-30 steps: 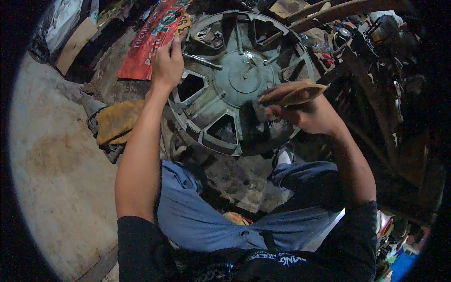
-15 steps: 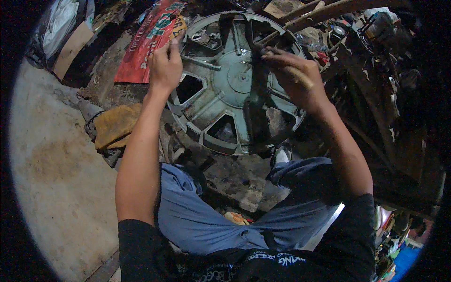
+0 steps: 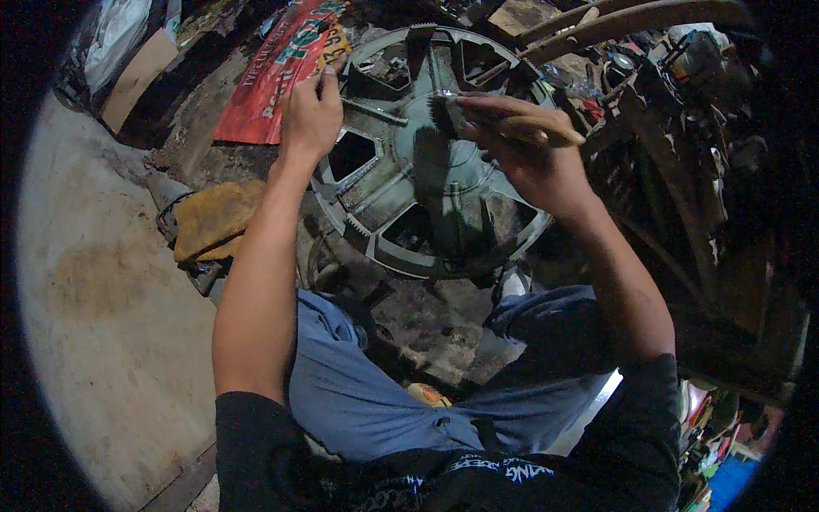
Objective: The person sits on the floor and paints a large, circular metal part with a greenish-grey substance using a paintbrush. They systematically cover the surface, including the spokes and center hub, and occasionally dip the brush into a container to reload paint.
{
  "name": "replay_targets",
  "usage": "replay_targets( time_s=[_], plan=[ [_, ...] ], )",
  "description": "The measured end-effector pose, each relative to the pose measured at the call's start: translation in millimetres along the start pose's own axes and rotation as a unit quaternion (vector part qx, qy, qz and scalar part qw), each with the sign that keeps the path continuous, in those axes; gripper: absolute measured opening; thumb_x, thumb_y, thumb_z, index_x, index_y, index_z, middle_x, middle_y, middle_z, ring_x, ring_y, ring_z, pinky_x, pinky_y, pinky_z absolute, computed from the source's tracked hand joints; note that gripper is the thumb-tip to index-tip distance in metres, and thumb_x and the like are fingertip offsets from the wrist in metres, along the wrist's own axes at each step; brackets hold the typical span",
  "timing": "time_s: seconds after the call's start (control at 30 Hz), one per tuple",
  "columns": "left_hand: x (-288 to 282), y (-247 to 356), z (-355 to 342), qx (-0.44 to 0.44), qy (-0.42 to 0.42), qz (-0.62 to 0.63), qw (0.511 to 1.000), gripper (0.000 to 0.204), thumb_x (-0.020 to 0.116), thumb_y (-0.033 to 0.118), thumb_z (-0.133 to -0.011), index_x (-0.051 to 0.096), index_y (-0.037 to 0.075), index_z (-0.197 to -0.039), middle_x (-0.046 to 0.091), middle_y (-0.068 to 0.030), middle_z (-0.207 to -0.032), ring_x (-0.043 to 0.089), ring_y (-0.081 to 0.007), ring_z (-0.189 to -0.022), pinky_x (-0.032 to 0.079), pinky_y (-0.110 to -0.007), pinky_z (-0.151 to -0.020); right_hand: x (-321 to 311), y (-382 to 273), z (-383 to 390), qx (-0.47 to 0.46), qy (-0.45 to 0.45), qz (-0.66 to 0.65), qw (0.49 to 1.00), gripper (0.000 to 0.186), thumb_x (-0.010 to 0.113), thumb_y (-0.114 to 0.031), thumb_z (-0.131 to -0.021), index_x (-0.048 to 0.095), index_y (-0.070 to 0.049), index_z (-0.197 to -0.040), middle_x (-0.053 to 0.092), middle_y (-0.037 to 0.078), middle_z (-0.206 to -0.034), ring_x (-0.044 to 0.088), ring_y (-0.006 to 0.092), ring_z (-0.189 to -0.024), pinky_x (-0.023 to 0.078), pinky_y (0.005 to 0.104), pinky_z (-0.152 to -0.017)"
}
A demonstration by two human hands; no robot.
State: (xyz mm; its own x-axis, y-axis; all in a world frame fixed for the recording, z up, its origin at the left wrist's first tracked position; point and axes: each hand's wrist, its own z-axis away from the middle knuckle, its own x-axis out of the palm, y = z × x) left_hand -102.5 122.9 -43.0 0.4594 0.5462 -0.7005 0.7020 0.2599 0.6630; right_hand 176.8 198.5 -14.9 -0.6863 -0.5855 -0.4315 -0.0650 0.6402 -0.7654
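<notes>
A large round grey-green metal wheel [image 3: 431, 162] with broad spokes, open windows and short toothed stretches on its rim is in front of me, its face wet and dark in patches. My left hand [image 3: 313, 115] grips the wheel's rim at the far left. In my right hand [image 3: 537, 162] is a paintbrush [image 3: 546, 131] with a wooden handle. Its dark bristles are at the wheel's hub, just right of the middle. Some fingers of both hands are hidden.
Behind my left hand lies a red printed sheet [image 3: 256, 111]. A dirty yellow-brown cloth [image 3: 217, 220] is beside my left forearm, next to the pale stained floor [image 3: 102, 282]. Curved wooden pieces [image 3: 640, 24] and heaped scrap [image 3: 674, 128] crowd the right. My knees flank the space below the wheel.
The brush in my right hand has moved left toward the hub, and its handle now shows plainly. The wheel has shifted slightly, with my left hand still on its rim.
</notes>
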Motion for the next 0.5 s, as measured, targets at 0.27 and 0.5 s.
replay_targets(
  time_s=[0.27,0.5],
  plan=[
    [6,-13,2,0.026,0.04,0.014,0.999,0.042,0.044,0.032,-0.104,0.07,0.004,-0.12,0.069,-0.0265,-0.102,0.065,-0.0439,-0.098,0.049,-0.048,-0.087,18,-24,21,0.078,-0.158,0.004,0.984,0.03,0.073,0.002,-0.087,0.071,-0.001,-0.117,0.076,0.012,-0.105,0.071,0.0146,-0.093,0.056,0.0291,-0.083],
    [5,-29,-4,-0.031,0.008,-0.026,0.999,0.044,0.045,0.034,-0.103,0.072,0.0,-0.112,0.07,-0.0294,-0.096,0.066,-0.0474,-0.098,0.05,-0.052,-0.086,-3,-38,49,0.223,-0.22,-0.021,0.949,0.024,0.072,-0.01,-0.094,0.071,-0.002,-0.116,0.074,0.008,-0.096,0.069,0.0157,-0.086,0.055,0.0303,-0.076]
  ],
)
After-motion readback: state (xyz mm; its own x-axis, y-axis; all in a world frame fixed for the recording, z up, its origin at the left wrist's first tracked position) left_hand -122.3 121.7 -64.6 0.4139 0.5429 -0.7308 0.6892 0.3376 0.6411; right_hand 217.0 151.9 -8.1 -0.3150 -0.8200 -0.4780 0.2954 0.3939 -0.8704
